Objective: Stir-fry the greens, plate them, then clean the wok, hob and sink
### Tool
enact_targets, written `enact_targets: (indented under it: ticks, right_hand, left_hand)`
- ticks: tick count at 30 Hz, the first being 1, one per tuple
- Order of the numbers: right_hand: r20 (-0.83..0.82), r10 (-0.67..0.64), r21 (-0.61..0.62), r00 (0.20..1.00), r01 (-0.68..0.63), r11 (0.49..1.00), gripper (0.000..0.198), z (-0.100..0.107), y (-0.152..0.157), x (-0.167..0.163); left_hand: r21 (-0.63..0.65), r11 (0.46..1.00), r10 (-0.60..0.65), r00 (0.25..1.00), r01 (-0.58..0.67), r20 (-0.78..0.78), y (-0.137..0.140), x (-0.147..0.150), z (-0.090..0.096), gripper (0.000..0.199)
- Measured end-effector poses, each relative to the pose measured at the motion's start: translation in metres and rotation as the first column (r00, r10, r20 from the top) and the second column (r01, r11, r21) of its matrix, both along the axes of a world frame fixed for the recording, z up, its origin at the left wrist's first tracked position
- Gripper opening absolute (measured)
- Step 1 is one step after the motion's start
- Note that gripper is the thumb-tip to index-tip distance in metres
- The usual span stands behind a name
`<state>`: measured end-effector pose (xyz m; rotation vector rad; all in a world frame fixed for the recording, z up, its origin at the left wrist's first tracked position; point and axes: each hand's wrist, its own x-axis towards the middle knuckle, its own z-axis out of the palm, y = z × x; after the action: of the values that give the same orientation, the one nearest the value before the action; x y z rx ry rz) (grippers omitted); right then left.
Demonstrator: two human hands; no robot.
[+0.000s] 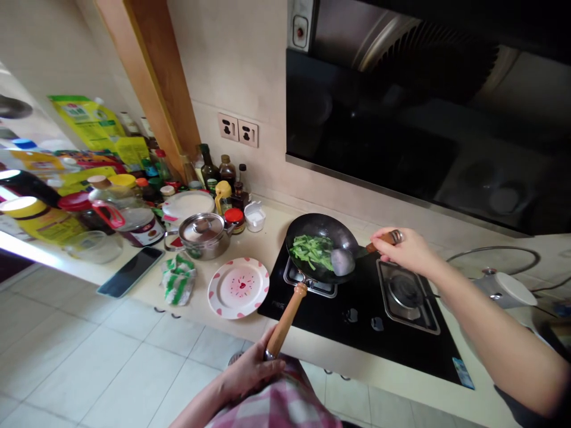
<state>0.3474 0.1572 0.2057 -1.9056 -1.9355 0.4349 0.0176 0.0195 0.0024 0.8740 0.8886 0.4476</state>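
Left hand (255, 370) grips the wok handle (288, 320); right hand (405, 249) clasps what seems a spatula (342, 262) beside greens (312, 251).

This is a kitchen, to all appearances one in a home: a black two-burner gas hob (419, 351) is set into a pale worktop (200, 291), a wok (341, 233) of green vegetables (310, 251) sits over one burner, and a large dark extractor hood (401, 148) hangs above. Bottles (207, 168), jars (234, 220) and yellow pouches (87, 122) crowd the far left, with a lidded steel pot (203, 238) and a pink-patterned plate (239, 288) nearer the hob. A striped cloth (177, 279) and a phone (131, 271) lying among the cookware, wall sockets (228, 126) and a tiled floor (111, 356) suit a household too
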Motion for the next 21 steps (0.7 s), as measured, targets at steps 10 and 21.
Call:
enact_targets:
  ticks: [10, 21]
  right_hand:
    - [0.106, -0.129, 0.231, 0.986, 0.102, 0.968, 0.018, -0.027, 0.006, -0.011]
    - [0.005, 0.283, 0.229, 0.959, -0.277, 0.933, 0.021, -0.017, 0.008, -0.044]
  left_hand:
    - [-0.030, 0.999, -0.028, 0.999, 0.029, 0.019, 0.003, 0.000, 0.003, 0.093]
    - [-0.008, 1.000, -0.006, 0.999, 0.006, 0.050, 0.005, 0.002, 0.011, 0.094]
